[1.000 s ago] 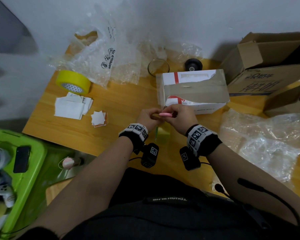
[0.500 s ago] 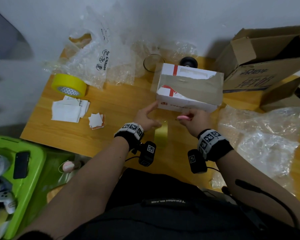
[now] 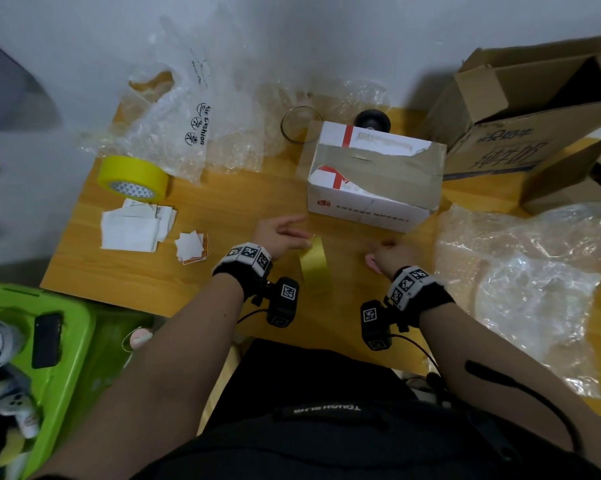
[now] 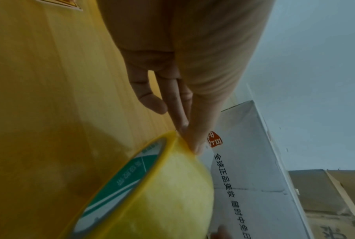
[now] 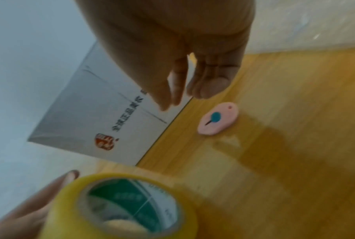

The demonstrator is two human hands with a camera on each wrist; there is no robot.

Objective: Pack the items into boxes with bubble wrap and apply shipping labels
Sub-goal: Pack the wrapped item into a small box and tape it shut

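Observation:
A white carton [image 3: 372, 206] [image 4: 254, 161] [image 5: 103, 113], taped over its top, stands on the wooden table [image 3: 223, 209]. My left hand [image 3: 285, 233] [image 4: 186, 137] pinches the rim of a clear yellow tape roll [image 3: 314, 268] [image 4: 152, 202] [image 5: 127, 205] just in front of the carton. My right hand [image 3: 389, 249] [image 5: 182, 95] hovers with relaxed fingers and holds nothing. A small pink cutter [image 3: 370, 262] [image 5: 218, 120] lies flat on the table beside it.
A larger yellow tape roll [image 3: 132, 174], white label sheets [image 3: 136, 230] and small stickers [image 3: 191, 247] lie left. Bubble wrap [image 3: 188, 126] covers the back, more [image 3: 521, 271] the right. A glass [image 3: 301, 124], an open brown carton [image 3: 534, 109], a green bin [image 3: 67, 358].
My hands, together at the tape with the pink cutter, have parted. My right hand moved right and laid the cutter on the table. My left still holds the roll.

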